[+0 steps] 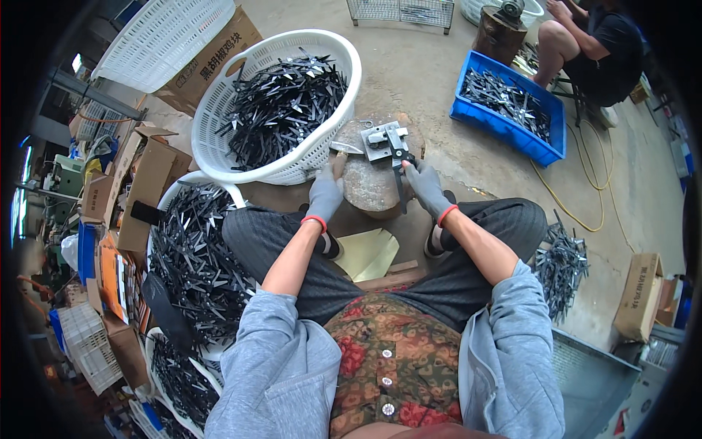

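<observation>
A round wooden stump (369,186) stands between my knees with a small metal fixture (377,146) on its top. My left hand (326,193), in a grey glove, is closed around the wooden handle of a hammer (345,148), whose head lies by the stump's left edge. At the fixture's right side, my gloved right hand (427,186) grips a long black scissor-like metal part (401,179). The upper end of this part meets the fixture, and its lower end hangs toward the stump's front edge. Exactly how the fingertips hold it is partly hidden.
Similar black metal parts fill white baskets (349,55) at the left and a blue crate (458,102) at the far right. A loose pile (561,263) lies beside my right knee. Cardboard boxes (638,296) and a yellow hose (578,222) are on the floor. Another person (610,58) sits beyond the crate.
</observation>
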The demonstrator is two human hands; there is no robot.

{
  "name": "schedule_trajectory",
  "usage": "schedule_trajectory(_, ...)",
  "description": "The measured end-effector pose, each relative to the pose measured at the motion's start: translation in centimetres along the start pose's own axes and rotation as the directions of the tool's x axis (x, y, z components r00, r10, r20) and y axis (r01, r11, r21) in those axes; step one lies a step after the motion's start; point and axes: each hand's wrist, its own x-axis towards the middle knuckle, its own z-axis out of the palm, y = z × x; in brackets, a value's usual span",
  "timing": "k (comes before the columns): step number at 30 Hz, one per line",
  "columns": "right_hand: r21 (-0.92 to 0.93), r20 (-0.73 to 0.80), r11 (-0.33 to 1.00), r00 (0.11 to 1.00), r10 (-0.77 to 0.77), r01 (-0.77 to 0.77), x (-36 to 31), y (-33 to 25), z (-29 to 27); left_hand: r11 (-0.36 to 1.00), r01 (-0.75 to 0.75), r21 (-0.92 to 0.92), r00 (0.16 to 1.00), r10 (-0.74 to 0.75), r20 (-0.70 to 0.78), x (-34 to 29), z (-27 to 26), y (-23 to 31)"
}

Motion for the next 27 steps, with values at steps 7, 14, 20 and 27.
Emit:
schedule_trajectory(7,-0.139,-0.031,0.985,0.994,-0.107,0.102,2.0,3.2,2.3,0.666,0.302,-0.682,0.953,-0.217,0.210,0.5,-3.4,2.7)
schedule_trajectory(14,-0.172,0.023,0.983,0.998,-0.055,0.058,2.5,2.8,1.7,0.757,-0.042,-0.652,0.994,0.099,0.051,0.3,-6.7,9.0)
schedule_trajectory(20,-0.117,0.065,0.992,0.997,-0.034,0.042,2.5,3.0,2.0,0.973,-0.181,-0.142,0.984,0.180,-0.020,0.7,-4.2,8.3)
schedule_trajectory(27,-0.084,0.063,0.996,0.997,-0.034,0.040,3.2,5.0,2.2,0.791,-0.465,-0.398,0.872,0.329,-0.363,-1.3,-9.5,12.2)
